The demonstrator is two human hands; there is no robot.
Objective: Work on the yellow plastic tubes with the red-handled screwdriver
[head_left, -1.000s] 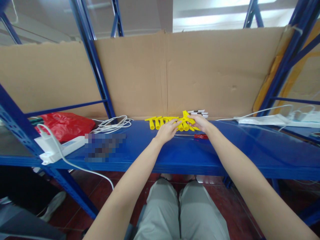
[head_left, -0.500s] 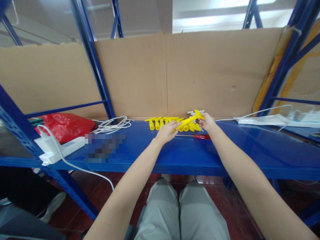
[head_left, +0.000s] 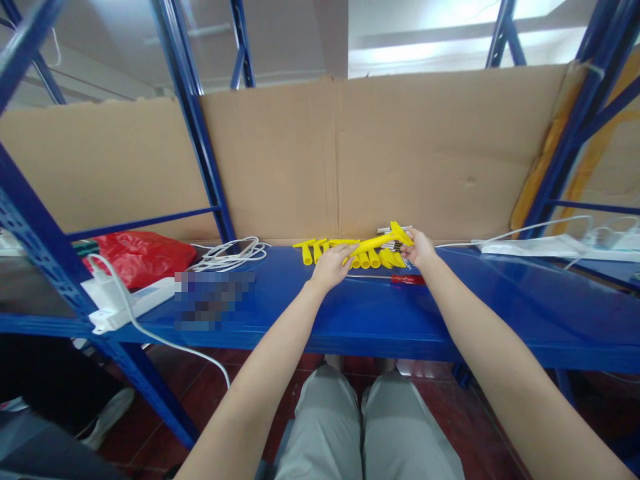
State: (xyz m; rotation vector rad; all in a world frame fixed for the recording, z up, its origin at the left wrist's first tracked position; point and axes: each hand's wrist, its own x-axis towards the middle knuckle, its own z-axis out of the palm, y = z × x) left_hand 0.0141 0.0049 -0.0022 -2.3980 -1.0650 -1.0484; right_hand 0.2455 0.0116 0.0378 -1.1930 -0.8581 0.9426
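My left hand (head_left: pixel 332 264) is wrapped round the lower handle of a yellow plastic T-shaped tool (head_left: pixel 373 244), held slantwise above the shelf. At its wider head, my right hand (head_left: pixel 418 249) is closed with thumb and fingers against the yellow edge. Whether those fingers also pinch something small is hidden. Several like yellow tools (head_left: pixel 307 254) lie in a row behind and beneath my left hand. Thin silvery rods with dark ends (head_left: pixel 390 246) show behind the held tool. A screwdriver with a red handle (head_left: pixel 406 280) lies just in front, its shaft pointing left.
A blue metal shelf (head_left: pixel 300 320) carries everything, with a cardboard sheet (head_left: pixel 425 153) along its back. On the left are a coiled white cable (head_left: pixel 235 253), a red plastic bag (head_left: pixel 143 257) and a white power strip (head_left: pixel 135 303). Blue posts (head_left: pixel 193 127) rise beside the cardboard.
The view has shifted slightly, so everything sits a little lower and further right. Both hands keep their hold on the yellow tool, whose head has turned slightly.
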